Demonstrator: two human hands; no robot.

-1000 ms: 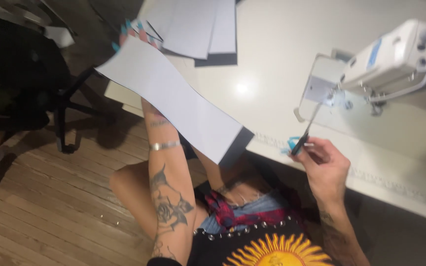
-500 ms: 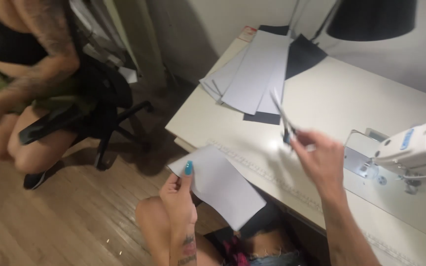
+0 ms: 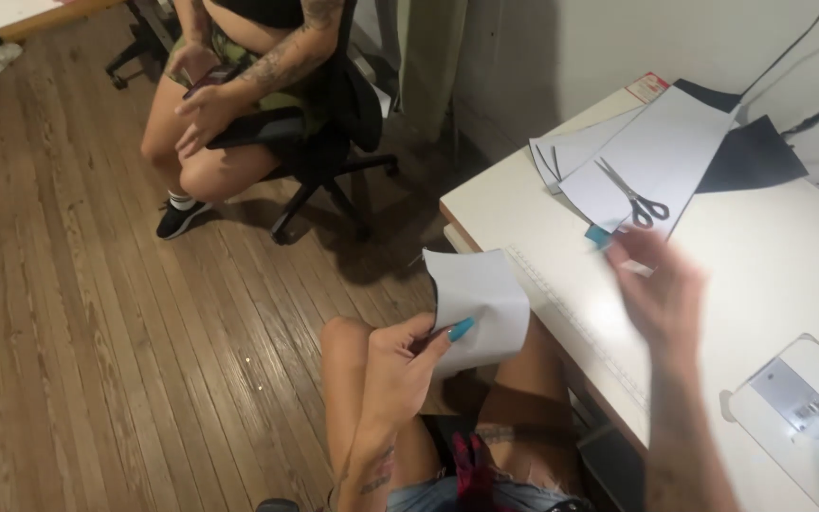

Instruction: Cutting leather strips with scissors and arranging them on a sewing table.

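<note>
My left hand (image 3: 398, 365) is shut on a white piece of paper (image 3: 481, 303), which it holds over my knee beside the table's edge. Blurred by motion, my right hand (image 3: 661, 289) hovers over the white table (image 3: 770, 275) with its fingers apart and nothing in it. A pair of scissors (image 3: 632, 194) lies just beyond that hand, on a stack of white paper sheets (image 3: 656, 152). Dark fabric pieces (image 3: 751, 156) lie under and behind the sheets.
A white sewing machine (image 3: 808, 417) stands at the table's near right. A ruler strip (image 3: 575, 322) runs along the table's front edge. Another person (image 3: 229, 85) sits on a black office chair (image 3: 329, 142) at the upper left, on a wooden floor (image 3: 97, 332).
My right hand held the scissors up before; now they lie on the paper stack and the hand has drawn back. My left hand has lowered the paper to my knee.
</note>
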